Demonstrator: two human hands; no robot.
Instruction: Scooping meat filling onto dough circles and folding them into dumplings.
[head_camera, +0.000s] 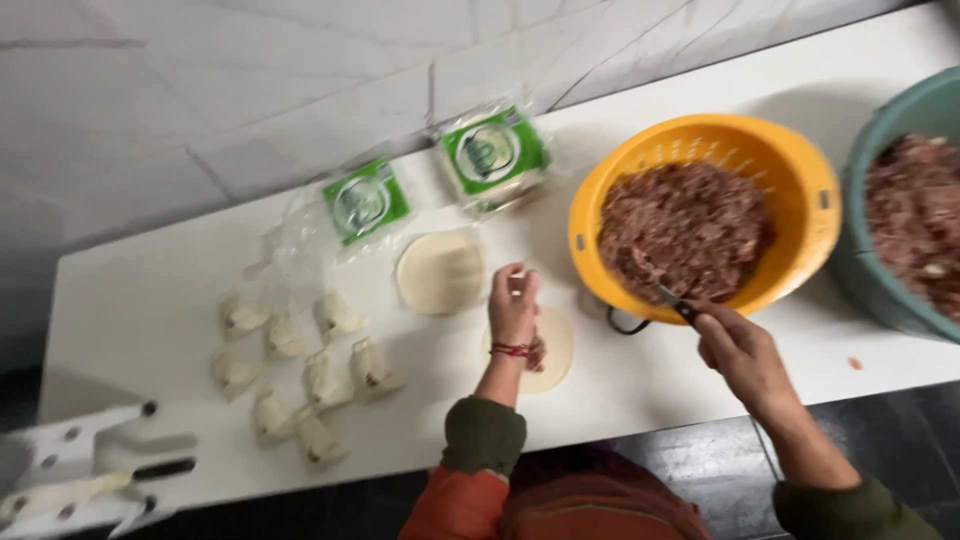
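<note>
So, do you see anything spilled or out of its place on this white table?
Yes, a small reddish bit lies alone on the white table, below the teal bowl and right of the right hand. It looks like dropped minced meat. Otherwise nothing stands out.

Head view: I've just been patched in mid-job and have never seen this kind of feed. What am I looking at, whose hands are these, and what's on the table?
This is a single camera worn on a person's head, looking down at their own bare hands; there is no machine. The left hand hovers over a round dough wrapper with a bit of meat on it. The right hand holds a dark-handled utensil dipped into minced meat in the yellow colander. A teal bowl of more meat stands at the right edge. On the white table lie folded dumplings, a stack of wrappers and two green-labelled packets.
</note>
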